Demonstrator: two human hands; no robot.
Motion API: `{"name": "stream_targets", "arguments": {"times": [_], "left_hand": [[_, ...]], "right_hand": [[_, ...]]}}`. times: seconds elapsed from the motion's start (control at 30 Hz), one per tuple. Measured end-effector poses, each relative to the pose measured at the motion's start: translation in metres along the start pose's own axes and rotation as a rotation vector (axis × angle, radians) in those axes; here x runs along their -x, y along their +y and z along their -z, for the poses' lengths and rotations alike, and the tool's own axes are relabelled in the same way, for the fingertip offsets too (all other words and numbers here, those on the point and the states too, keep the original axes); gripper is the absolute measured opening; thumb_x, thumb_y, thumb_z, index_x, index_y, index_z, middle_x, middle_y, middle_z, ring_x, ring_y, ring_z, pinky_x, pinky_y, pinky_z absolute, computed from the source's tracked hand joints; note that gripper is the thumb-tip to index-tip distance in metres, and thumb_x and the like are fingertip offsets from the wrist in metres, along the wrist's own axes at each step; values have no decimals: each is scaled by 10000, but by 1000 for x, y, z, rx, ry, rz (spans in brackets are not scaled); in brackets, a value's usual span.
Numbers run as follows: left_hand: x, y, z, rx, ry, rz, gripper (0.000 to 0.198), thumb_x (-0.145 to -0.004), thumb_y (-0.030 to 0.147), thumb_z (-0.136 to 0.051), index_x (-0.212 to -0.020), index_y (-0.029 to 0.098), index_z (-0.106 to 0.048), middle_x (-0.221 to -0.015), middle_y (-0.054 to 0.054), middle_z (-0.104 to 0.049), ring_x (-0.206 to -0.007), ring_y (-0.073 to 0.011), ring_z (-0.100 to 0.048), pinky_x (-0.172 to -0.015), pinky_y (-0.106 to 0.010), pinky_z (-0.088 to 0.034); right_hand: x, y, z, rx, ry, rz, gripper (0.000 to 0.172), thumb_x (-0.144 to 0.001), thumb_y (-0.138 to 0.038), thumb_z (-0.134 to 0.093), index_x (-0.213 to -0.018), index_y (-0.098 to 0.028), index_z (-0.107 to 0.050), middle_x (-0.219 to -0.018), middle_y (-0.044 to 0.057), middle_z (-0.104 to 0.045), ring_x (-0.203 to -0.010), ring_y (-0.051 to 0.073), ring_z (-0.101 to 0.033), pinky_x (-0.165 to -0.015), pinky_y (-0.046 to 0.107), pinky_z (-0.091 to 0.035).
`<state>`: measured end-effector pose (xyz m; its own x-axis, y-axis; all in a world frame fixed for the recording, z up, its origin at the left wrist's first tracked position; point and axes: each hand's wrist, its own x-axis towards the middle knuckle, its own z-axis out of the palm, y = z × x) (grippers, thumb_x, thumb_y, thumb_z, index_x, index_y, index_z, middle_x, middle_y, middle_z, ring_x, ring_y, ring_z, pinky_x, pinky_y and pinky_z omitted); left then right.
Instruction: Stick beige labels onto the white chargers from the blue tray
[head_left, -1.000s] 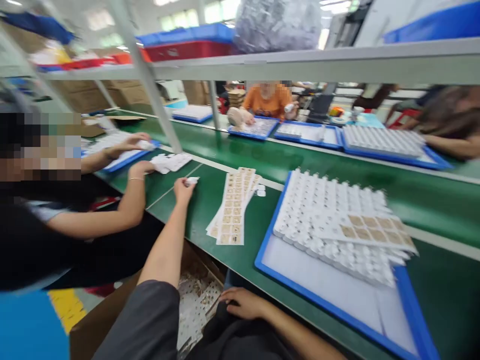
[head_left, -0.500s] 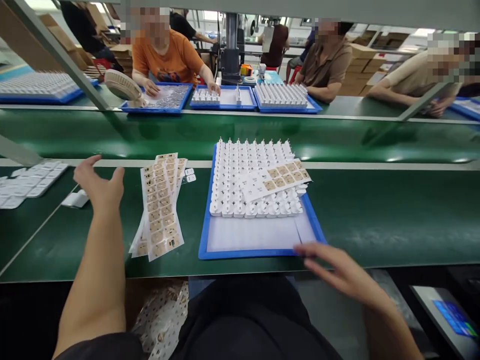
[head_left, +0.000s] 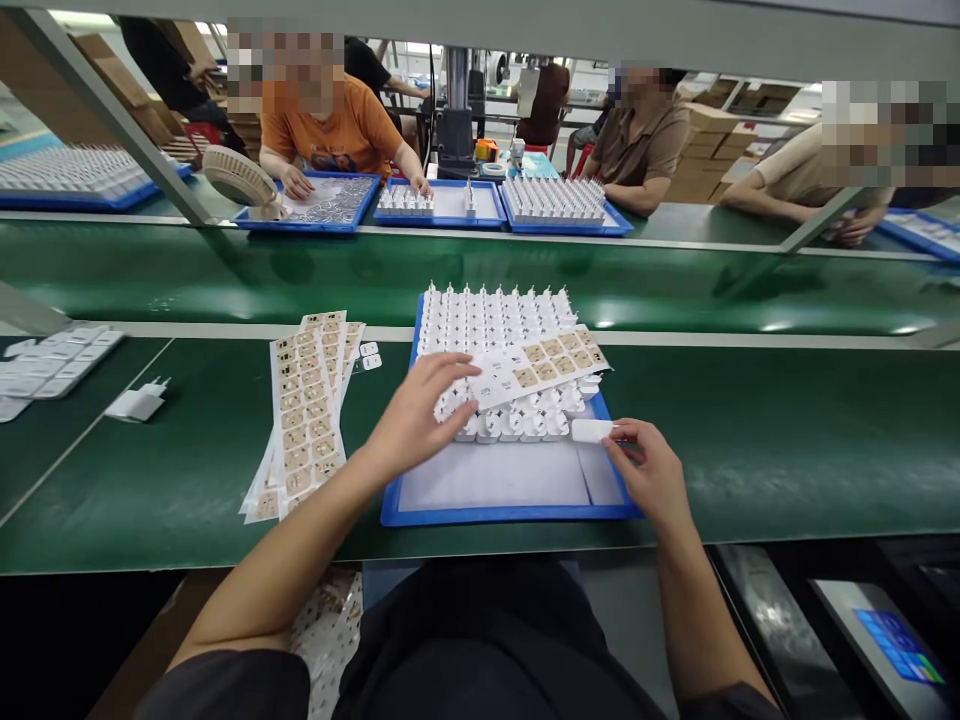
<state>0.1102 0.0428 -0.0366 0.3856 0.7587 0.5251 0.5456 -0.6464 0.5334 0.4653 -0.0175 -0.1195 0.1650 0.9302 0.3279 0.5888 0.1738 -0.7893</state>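
Note:
A blue-rimmed tray (head_left: 499, 515) holds rows of white charger plugs (head_left: 495, 315) standing with their pins up. Across them lies a sticker sheet (head_left: 551, 362) with tan square labels on its right part. My left hand (head_left: 421, 412) is over the tray, thumb and fingers apart, fingertips at the sheet's left edge; I cannot tell whether they touch it. At the tray's right side, my right hand (head_left: 646, 468) pinches a white plug (head_left: 592, 431) by its right end, its flat side showing. Fingers hide the plug's other end.
More sticker sheets (head_left: 304, 415) overlap left of the tray, near two small white labels (head_left: 370, 355). A single plug (head_left: 140, 402) lies farther left, beside flat white pieces (head_left: 64, 365). Across the green belt (head_left: 315, 275), people sit at other blue trays (head_left: 442, 222).
My left hand has swung right, from near the lone plug to the sheet on the tray. My right hand has risen at the tray's right side and now holds a white plug.

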Motion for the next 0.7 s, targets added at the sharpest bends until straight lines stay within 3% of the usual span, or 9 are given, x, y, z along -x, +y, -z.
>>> {"name": "stream_targets", "arguments": {"times": [0.1, 0.17, 0.27, 0.33, 0.4, 0.53, 0.6, 0.7], "left_hand": [[5, 20, -20, 135, -127, -17, 302, -973, 302, -595, -1268, 241, -596, -1319, -110, -648, -1263, -264, -599, -1082, -455, -511], [7, 31, -37, 212, -220, -54, 467, -964, 349, -626, -1404, 242, -509, -1413, -133, -598, -1323, -270, -568, -1110, -451, -499], [5, 42, -61, 325, -265, -155, 729, -924, 389, -691, -1547, 238, -343, -1542, -153, -494, -1407, -278, -506, -1151, -439, -468], [0, 45, -67, 394, -194, -209, 673, -919, 367, -697, -1514, 244, -405, -1491, -137, -559, -1347, -266, -566, -1118, -412, -489], [-9, 44, -62, 428, -87, -184, 532, -908, 364, -707, -1398, 237, -541, -1364, -117, -662, -1244, -255, -633, -1061, -391, -514], [-38, 32, -34, 300, 77, 127, 306, -868, 454, -714, -1020, 190, -692, -1035, -89, -753, -974, -258, -699, -854, -369, -537], [-52, 22, -26, 199, 55, 301, 322, -875, 512, -669, -883, 190, -676, -916, -64, -747, -864, -251, -694, -754, -349, -506], [-67, 8, -28, 90, -65, 448, 443, -877, 632, -598, -850, 193, -652, -879, -67, -742, -829, -268, -681, -691, -339, -463]], "right_hand": [[1, -7, 3, -200, 38, -54, 200, -891, -406, -707, -968, -243, -620, -1136, 91, -651, -1006, 238, -675, -809, 385, -624], [2, -26, -6, -491, 17, -133, 230, -857, -400, -760, -959, -255, -613, -1164, 70, -654, -977, 210, -683, -793, 350, -622], [1, -62, -27, -850, -170, -223, 268, -808, -410, -818, -925, -267, -624, -1077, 34, -679, -885, 179, -686, -713, 295, -610], [-6, -81, -37, -898, -332, -200, 248, -837, -435, -790, -945, -273, -636, -961, 19, -683, -791, 164, -677, -642, 270, -588], [-21, -91, -37, -766, -423, -83, 201, -897, -427, -730, -1014, -279, -660, -966, 31, -695, -819, 177, -687, -658, 284, -589], [-76, -90, -28, -174, -313, 366, 141, -973, -335, -626, -1061, -261, -706, -1129, 82, -717, -1086, 257, -668, -869, 395, -578], [-106, -86, -30, 59, -344, 549, 170, -1002, -303, -561, -1078, -250, -704, -1108, 87, -735, -1083, 272, -671, -937, 455, -551], [-136, -80, -46, 236, -497, 702, 208, -1003, -294, -544, -1134, -233, -694, -1134, 108, -739, -1093, 294, -674, -961, 499, -546]]}}
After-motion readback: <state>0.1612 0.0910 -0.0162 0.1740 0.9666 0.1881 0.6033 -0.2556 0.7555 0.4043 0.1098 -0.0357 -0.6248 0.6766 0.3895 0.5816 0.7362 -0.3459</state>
